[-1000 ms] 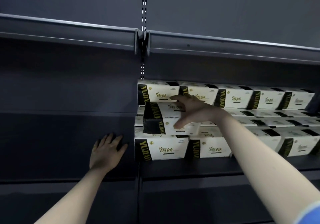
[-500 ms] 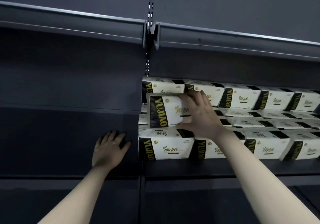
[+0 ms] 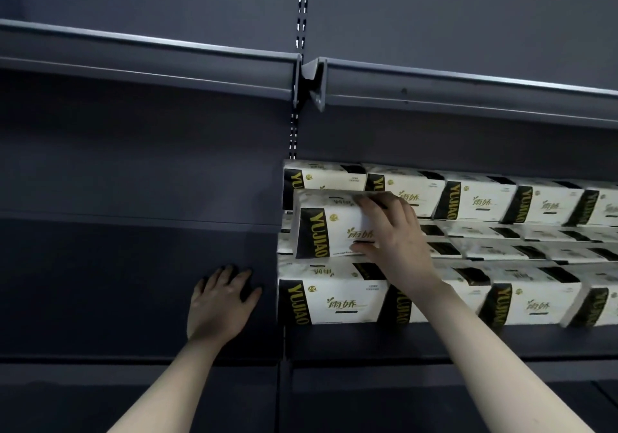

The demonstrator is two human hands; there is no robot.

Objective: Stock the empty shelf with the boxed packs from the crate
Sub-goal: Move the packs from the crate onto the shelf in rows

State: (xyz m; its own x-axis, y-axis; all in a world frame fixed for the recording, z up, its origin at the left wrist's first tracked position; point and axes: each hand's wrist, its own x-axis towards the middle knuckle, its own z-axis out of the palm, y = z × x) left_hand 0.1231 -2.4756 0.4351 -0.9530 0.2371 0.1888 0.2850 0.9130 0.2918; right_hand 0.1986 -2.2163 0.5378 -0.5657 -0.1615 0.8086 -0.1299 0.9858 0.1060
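Head view: the right hand (image 3: 393,238) grasps the pack (image 3: 329,227) by its right end, long axis left-right, atop the front-row pack (image 3: 331,294). The left hand (image 3: 219,302) lies flat, fingers released, on the bare shelf (image 3: 133,282) just left of the stack.

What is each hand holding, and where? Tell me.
The right hand grips a white boxed pack at its right end, fingers over the top, thumb beneath. The left hand holds nothing, resting flat on the shelf.

Packs fill right shelf (image 3: 434,342): front row (image 3: 531,302) along front edge, back row (image 3: 481,198) stacked behind. One pack (image 3: 329,228) sits on front row's leftmost pack (image 3: 329,299), right hand (image 3: 394,242) on it. Left hand (image 3: 220,302) flat on left shelf (image 3: 117,282), near its right edge.
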